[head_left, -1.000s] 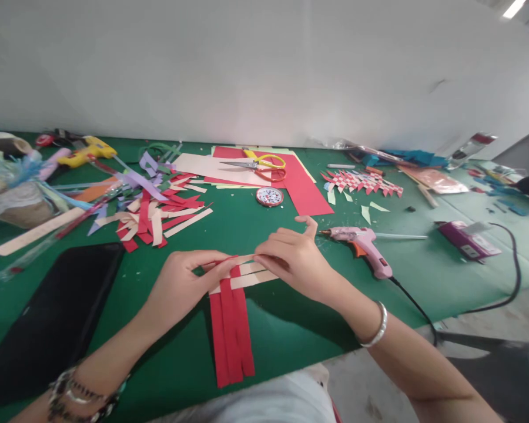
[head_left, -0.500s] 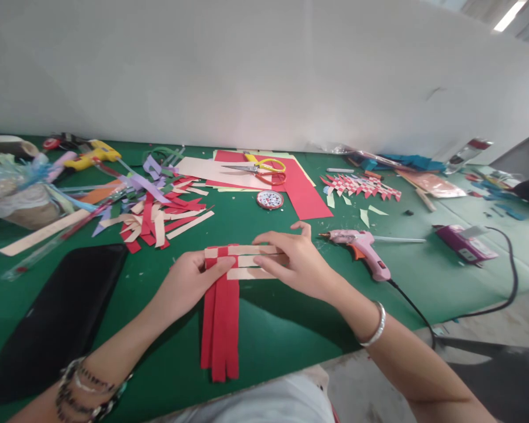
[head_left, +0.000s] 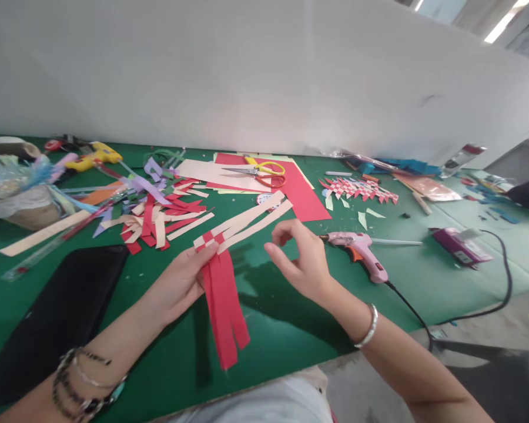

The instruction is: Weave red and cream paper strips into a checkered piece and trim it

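Paper strips, red ones and cream ones woven together at one end [head_left: 216, 244], are lifted up off the green tabletop [head_left: 291, 317] near its front edge. The left hand [head_left: 183, 282] pinches the woven corner between thumb and fingers, so it is closed on the strips. The long red strips hang down toward the front edge, and the cream strips stick out up and to the right. The right hand [head_left: 302, 258] is just beside the weave but not touching it; its fingers are loosely curled and it holds nothing. A silver bangle [head_left: 367, 330] sits on the right wrist, and beaded bracelets [head_left: 86, 385] sit on the left wrist. A pink glue gun with a black cord [head_left: 357, 249] lies on the tabletop just to the right of the right hand. A flat black sheet [head_left: 53, 317] lies near the front left corner. A messy heap of cut red and cream paper strips [head_left: 163, 214] lies behind the left hand. Further back, yellow-handled scissors [head_left: 258, 170] rest on a big red paper sheet [head_left: 302, 194]. A finished red and white woven piece [head_left: 359, 189] lies toward the back right. A small purple box [head_left: 461, 245] sits near the right edge.
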A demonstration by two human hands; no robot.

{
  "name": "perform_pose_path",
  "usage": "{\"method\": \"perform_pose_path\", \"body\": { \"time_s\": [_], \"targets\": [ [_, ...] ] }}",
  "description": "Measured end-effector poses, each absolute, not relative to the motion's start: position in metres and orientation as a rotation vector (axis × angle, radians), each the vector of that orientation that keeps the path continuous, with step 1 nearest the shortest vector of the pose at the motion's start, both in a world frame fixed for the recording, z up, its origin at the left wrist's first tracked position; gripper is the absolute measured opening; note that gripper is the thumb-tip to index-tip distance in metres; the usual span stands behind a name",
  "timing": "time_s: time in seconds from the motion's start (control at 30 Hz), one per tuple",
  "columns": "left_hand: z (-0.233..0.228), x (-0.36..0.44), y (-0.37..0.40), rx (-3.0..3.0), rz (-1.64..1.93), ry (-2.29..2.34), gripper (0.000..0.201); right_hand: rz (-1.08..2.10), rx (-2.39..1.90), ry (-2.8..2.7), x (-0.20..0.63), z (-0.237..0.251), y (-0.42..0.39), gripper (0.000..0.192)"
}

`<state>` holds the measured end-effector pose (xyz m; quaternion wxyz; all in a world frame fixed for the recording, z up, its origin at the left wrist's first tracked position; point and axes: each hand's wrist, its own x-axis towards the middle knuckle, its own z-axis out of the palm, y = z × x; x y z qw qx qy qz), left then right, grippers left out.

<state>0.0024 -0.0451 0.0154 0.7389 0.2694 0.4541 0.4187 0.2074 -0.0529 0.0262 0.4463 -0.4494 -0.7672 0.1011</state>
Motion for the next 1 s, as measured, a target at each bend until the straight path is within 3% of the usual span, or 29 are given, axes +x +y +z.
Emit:
{"method": "perform_pose_path", "body": {
  "time_s": [0.13, 0.23, 0.57, 1.0],
  "targets": [
    [0.02, 0.007, -0.052, 0.703, 0.886, 0.942, 0.028, 0.921, -1.149, -1.797, 0.199, 0.021, -0.053, 0.032],
    [0.021, 0.01, -0.054, 0.823, 0.848, 0.902, 0.028, 1.144, -1.125, -1.743, 0.195, 0.02, -0.053, 0.041],
    [0.019, 0.01, -0.051, 0.842, 0.768, 1.025, 0.03, 1.166, -1.14, -1.578, 0.198, 0.019, -0.054, 0.046],
    [0.02, 0.004, -0.052, 0.739, 0.686, 0.85, 0.023, 1.223, -1.104, -1.587, 0.197, 0.019, -0.055, 0.05]
  ]
}}
